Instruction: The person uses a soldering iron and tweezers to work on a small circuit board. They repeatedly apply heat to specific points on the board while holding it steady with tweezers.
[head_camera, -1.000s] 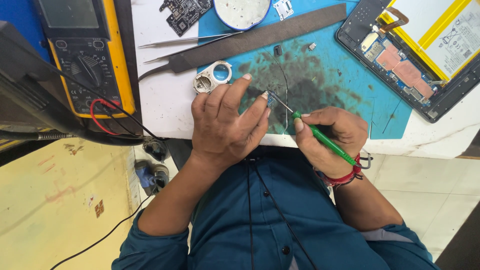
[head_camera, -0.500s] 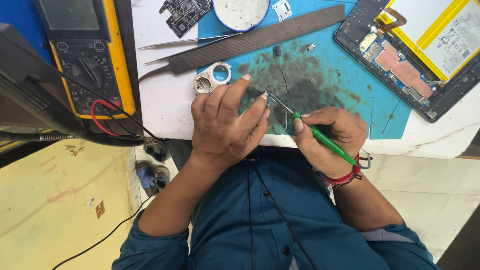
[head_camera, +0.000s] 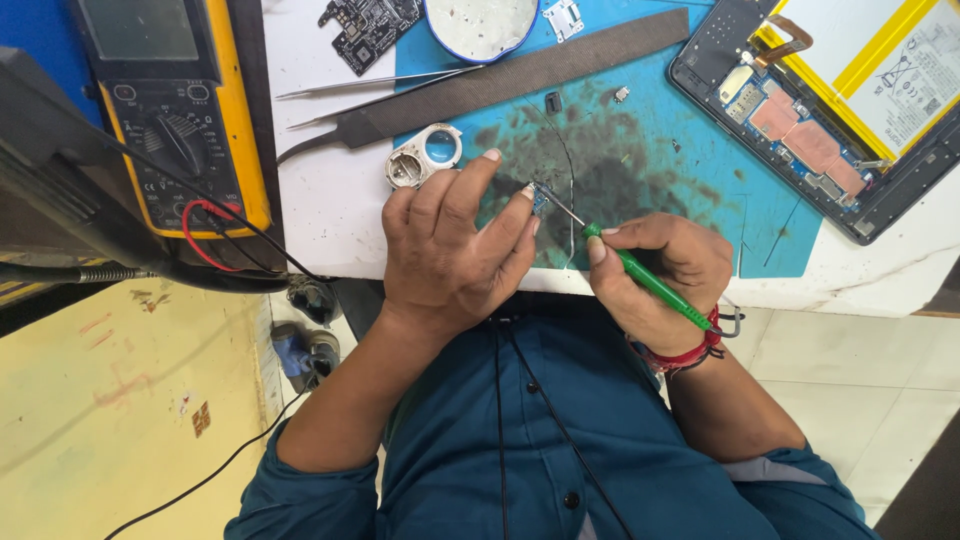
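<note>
Left hand (head_camera: 455, 250) pinches a small board (head_camera: 540, 196); right hand (head_camera: 665, 270) grips my screwdriver (head_camera: 640, 275) over the stained blue mat (head_camera: 640, 170), white bench (head_camera: 320, 220).

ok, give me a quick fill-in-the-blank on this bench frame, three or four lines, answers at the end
1. The right hand holds a screwdriver with a ____ handle.
2. The left hand pinches a small part over the ____ work mat.
3. The multimeter has a ____ casing and lies on the left-hand side of the bench.
4. The opened tablet lies at the mat's far ____ corner.

Missing words: green; blue; yellow; right
</note>
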